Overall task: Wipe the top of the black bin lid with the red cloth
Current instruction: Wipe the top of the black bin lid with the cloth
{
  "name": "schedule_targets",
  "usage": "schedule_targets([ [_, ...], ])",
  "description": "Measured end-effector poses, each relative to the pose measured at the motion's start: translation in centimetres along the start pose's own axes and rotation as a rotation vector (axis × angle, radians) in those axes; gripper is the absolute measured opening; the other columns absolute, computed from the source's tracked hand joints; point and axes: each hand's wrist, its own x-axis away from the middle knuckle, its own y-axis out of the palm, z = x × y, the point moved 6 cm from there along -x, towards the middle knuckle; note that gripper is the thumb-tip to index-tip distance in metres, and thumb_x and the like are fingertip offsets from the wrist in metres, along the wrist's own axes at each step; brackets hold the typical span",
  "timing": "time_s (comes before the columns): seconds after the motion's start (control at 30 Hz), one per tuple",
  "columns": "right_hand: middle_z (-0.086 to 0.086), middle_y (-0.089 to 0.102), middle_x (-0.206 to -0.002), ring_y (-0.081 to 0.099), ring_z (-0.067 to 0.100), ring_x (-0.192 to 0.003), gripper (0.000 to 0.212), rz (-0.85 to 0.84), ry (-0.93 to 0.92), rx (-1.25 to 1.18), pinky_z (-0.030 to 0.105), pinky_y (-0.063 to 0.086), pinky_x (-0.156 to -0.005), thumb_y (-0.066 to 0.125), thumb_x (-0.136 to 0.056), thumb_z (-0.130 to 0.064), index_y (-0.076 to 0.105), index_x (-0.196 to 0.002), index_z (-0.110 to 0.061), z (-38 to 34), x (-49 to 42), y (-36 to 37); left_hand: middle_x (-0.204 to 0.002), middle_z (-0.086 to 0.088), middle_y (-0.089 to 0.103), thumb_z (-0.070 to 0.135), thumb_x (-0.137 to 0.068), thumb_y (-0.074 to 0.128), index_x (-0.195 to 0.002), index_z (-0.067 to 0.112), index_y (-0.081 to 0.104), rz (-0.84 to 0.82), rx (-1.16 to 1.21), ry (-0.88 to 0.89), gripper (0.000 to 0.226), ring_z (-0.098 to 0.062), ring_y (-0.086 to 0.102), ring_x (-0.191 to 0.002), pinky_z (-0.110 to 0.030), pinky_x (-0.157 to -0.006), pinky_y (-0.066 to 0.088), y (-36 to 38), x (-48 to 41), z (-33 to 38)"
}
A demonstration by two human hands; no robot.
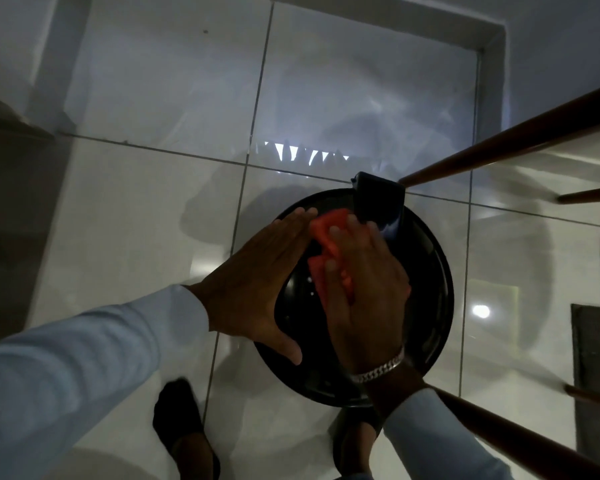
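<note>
Wiping is the step in hand: the right hand (364,289) lies palm-down on the lid (426,289), fingers spread and pressing the cloth (329,233) flat against it rather than pinching it, and the cloth shows red between and ahead of those fingers, toward the far side of the lid, just short of the hinge block (378,199) at the lid's far rim. The left hand (253,282) is flat and empty, fingers together and straight, laid along the lid's left edge with the thumb reaching onto its near-left rim, bracing by the look of it, so the lid does not rock or swing. The lid itself is round, glossy black, seen from straight above, sitting on the tiled floor (136,220) with the person's feet just at its near side. A few pale specks (310,282) sit on the lid's middle, in the gap between the two hands, and whether they are droplets or glints I cannot tell. The right half of the lid lies bare beyond the right hand, and I judge that part, along with the near rim under the wrist, is what the next sweep needs to cover: keep the palm down, drag the cloth round toward the lid's right edge, and mind the hinge block, where the cloth could bunch up. A chair leg (499,147) slants in just beyond the lid's far-right rim, leaving tight room for the elbow.
</note>
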Motion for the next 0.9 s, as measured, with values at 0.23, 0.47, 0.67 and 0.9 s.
schedule_targets([
  [0.23,0.005,0.04,-0.149,0.034,0.031,-0.14,0.051,-0.143,-0.17,0.249,0.059,0.034,-0.106,0.036,-0.095,-0.054,0.042,-0.135,-0.024,1.2,4.1,-0.4,-0.163,0.0,-0.019,0.085,-0.047,0.07,-0.153,0.011,-0.013,0.011,-0.017,-0.016,0.154,-0.015,-0.02,-0.149,-0.024,-0.118,-0.014,0.1,0.7,-0.3],
  [0.47,0.002,0.025,-0.159,0.018,0.026,-0.148,0.054,-0.174,-0.052,0.254,0.054,0.024,-0.112,0.039,-0.094,-0.052,0.034,-0.143,-0.03,-0.9,2.6,1.7,-0.165,-0.005,-0.012,0.085,-0.046,0.07,-0.154,0.012,-0.009,0.003,-0.002,-0.005,0.152,-0.017,-0.014,-0.151,-0.035,-0.123,-0.003,0.1,0.5,-0.4],
  [0.67,0.003,0.033,-0.154,0.027,0.031,-0.143,0.051,-0.235,-0.043,0.326,0.062,0.03,-0.108,0.03,-0.094,-0.054,0.035,-0.14,-0.032,2.5,3.6,-0.7,-0.163,-0.004,-0.02,0.087,-0.049,0.067,-0.153,0.011,-0.012,-0.004,-0.048,-0.016,0.152,-0.014,-0.022,-0.148,-0.022,-0.117,-0.018,-0.2,0.6,-0.3],
  [0.9,0.001,0.035,-0.153,0.026,0.026,-0.144,0.049,-0.247,-0.218,0.297,0.052,0.027,-0.111,0.041,-0.092,-0.054,0.047,-0.135,-0.03,-1.0,5.3,0.8,-0.165,-0.007,-0.011,0.085,-0.047,0.07,-0.154,0.01,-0.006,0.0,-0.045,-0.008,0.152,-0.018,-0.014,-0.151,-0.026,-0.12,-0.011,0.0,0.5,-0.3],
])
